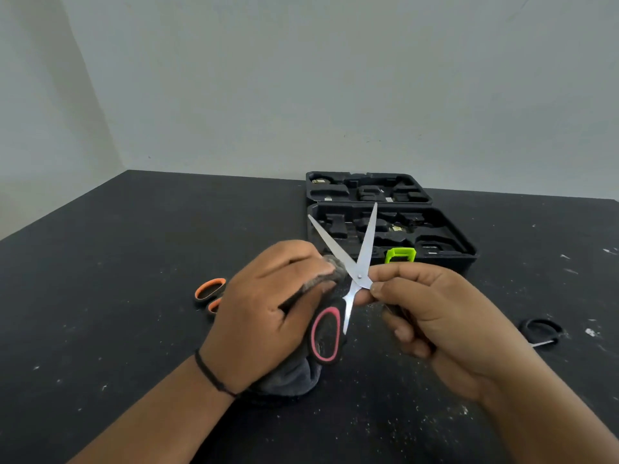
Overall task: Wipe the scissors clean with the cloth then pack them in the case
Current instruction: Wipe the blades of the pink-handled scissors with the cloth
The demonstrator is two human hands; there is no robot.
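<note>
Scissors with black and pink handles (pixel 360 259) are held up over the table, blades spread apart and pointing away from me. My right hand (pixel 435 323) grips them at the pivot and one handle, which it hides. My left hand (pixel 271 306) holds a dark grey cloth (pixel 291 380) bunched against the left blade near the pivot, with the pink-ringed handle beside its palm. An open black moulded case (pixel 449 242) with a green latch (pixel 400 255) lies behind the hands.
Orange-handled scissors (pixel 209 291) lie on the black table (pixel 117 296) left of my left hand, partly hidden by it. Black-handled scissors (pixel 541 331) lie at the right. White specks dot the tabletop. A pale wall stands behind the table.
</note>
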